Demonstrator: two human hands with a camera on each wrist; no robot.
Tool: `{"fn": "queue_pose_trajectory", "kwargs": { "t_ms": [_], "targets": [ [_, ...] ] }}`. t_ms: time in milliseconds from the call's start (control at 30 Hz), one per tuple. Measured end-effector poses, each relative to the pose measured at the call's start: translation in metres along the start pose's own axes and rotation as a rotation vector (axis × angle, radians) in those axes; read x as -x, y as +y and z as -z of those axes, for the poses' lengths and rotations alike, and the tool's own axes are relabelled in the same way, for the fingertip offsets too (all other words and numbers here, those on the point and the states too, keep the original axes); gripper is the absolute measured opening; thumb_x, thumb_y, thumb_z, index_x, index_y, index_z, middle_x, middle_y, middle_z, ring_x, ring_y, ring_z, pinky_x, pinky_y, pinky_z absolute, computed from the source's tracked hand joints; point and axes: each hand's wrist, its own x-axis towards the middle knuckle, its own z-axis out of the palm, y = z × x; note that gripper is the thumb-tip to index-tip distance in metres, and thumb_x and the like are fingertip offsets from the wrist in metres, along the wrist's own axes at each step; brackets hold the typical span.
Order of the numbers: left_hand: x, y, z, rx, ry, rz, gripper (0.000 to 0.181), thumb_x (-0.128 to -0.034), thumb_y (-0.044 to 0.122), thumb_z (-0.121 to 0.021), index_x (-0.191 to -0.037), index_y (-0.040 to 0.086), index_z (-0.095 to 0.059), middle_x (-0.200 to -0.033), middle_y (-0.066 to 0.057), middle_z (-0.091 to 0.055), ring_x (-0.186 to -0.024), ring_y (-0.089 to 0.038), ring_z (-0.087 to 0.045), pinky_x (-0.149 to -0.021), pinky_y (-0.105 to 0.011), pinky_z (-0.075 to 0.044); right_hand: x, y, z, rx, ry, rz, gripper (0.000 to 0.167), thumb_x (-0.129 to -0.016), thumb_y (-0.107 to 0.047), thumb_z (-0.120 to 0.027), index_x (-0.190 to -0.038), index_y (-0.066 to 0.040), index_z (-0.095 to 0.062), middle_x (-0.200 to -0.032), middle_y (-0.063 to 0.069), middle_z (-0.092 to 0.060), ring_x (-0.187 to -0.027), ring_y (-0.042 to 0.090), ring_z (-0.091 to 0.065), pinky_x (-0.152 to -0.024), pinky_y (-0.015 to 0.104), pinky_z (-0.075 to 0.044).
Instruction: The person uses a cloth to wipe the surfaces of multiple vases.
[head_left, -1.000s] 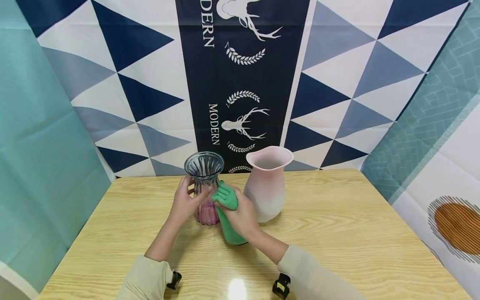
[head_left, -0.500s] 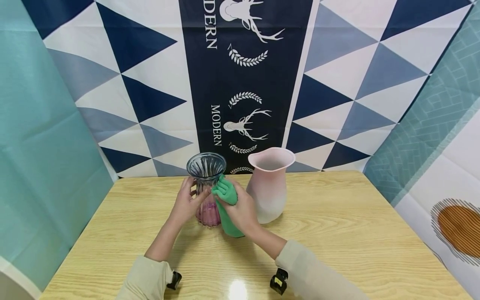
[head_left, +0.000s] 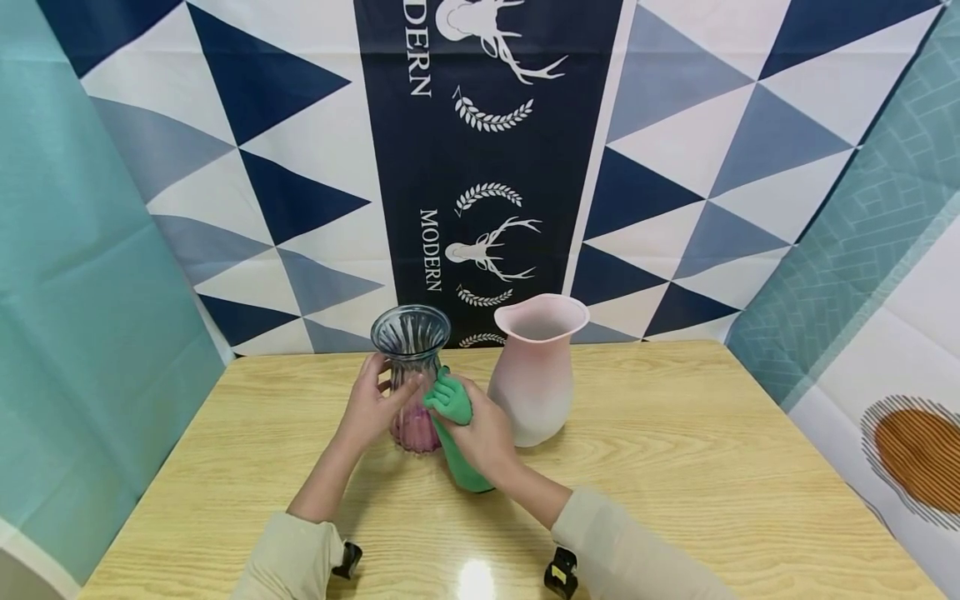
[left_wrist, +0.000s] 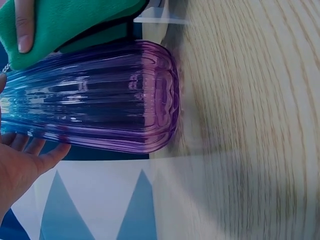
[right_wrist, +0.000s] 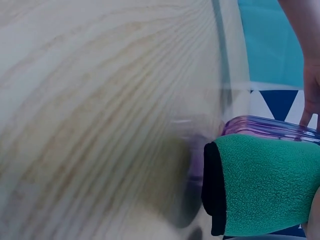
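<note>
A ribbed glass vase (head_left: pixel 414 417), smoky blue at its flared rim and pink-purple at its base, stands upright on the wooden table. My left hand (head_left: pixel 373 398) grips it round the neck from the left, thumb in front. In my right hand (head_left: pixel 486 429) a green cloth (head_left: pixel 463 458) with a dark edge is bunched, pressed against the vase's right side. The left wrist view shows a fingertip on the cloth (left_wrist: pixel 75 25) beside the purple glass (left_wrist: pixel 100 95). From the right wrist, the cloth (right_wrist: pixel 270 185) hides most of the vase (right_wrist: pixel 255 126).
Just behind my right hand stands a larger frosted vase (head_left: pixel 534 383), pink at its wavy rim and white below. The light wooden table (head_left: pixel 675 450) ends at a patterned backdrop (head_left: pixel 300 167). A teal curtain (head_left: pixel 97 292) hangs on the left.
My right hand has moved the cloth up a little along the vase, then back down. The left hand keeps its grip, and the vase stays in place.
</note>
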Motion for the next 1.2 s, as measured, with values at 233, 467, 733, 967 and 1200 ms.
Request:
{"fn": "queue_pose_trajectory", "kwargs": {
  "t_ms": [233, 467, 733, 967, 1200],
  "targets": [
    [0.0, 0.004, -0.002, -0.013, 0.034, 0.004, 0.066, -0.084, 0.029, -0.07, -0.138, 0.01, -0.037, -0.134, -0.012, -0.042, -0.128, -0.032, -0.042, -0.102, -0.05, -0.042, 0.008, 0.005, -0.003, 0.038, -0.026, -0.037, 0.05, -0.08, -0.031, -0.074, -0.125, -0.018, -0.056, -0.113, 0.006, -0.068, -0.099, 0.024, -0.065, -0.081, 0.042, -0.053],
    [0.0, 0.008, -0.003, -0.041, 0.064, 0.004, 0.071, -0.0816, 0.03, -0.073, -0.139, 0.008, -0.037, -0.132, -0.014, -0.042, -0.125, -0.032, -0.044, -0.1, -0.049, -0.044, 0.011, 0.005, -0.002, 0.077, -0.075, -0.073, 0.05, -0.08, -0.032, -0.073, -0.125, -0.02, -0.056, -0.109, 0.007, -0.069, -0.095, 0.024, -0.066, -0.076, 0.041, -0.054],
    [-0.001, 0.012, 0.0, -0.042, 0.03, 0.021, 0.067, -0.0825, 0.028, -0.072, -0.137, 0.008, -0.039, -0.133, -0.014, -0.043, -0.124, -0.033, -0.047, -0.099, -0.049, -0.045, 0.004, 0.001, 0.004, -0.016, -0.008, 0.022, 0.051, -0.08, -0.027, -0.074, -0.126, -0.015, -0.055, -0.115, 0.007, -0.067, -0.104, 0.023, -0.064, -0.088, 0.04, -0.052],
    [-0.002, 0.015, 0.004, -0.081, -0.006, 0.016, 0.065, -0.0841, 0.031, -0.07, -0.138, 0.011, -0.04, -0.136, -0.014, -0.047, -0.126, -0.033, -0.047, -0.1, -0.05, -0.044, -0.006, -0.004, 0.006, -0.102, 0.086, 0.07, 0.053, -0.079, -0.022, -0.075, -0.127, -0.011, -0.055, -0.121, 0.007, -0.064, -0.112, 0.023, -0.06, -0.095, 0.039, -0.049],
    [-0.001, 0.016, 0.006, -0.066, -0.015, -0.004, 0.06, -0.083, 0.024, -0.071, -0.135, 0.007, -0.045, -0.134, -0.017, -0.052, -0.124, -0.035, -0.05, -0.099, -0.05, -0.045, -0.01, -0.007, 0.005, -0.095, 0.09, 0.049, 0.053, -0.078, -0.02, -0.076, -0.126, -0.012, -0.056, -0.12, 0.006, -0.065, -0.111, 0.023, -0.061, -0.094, 0.04, -0.049]
  ]
}}
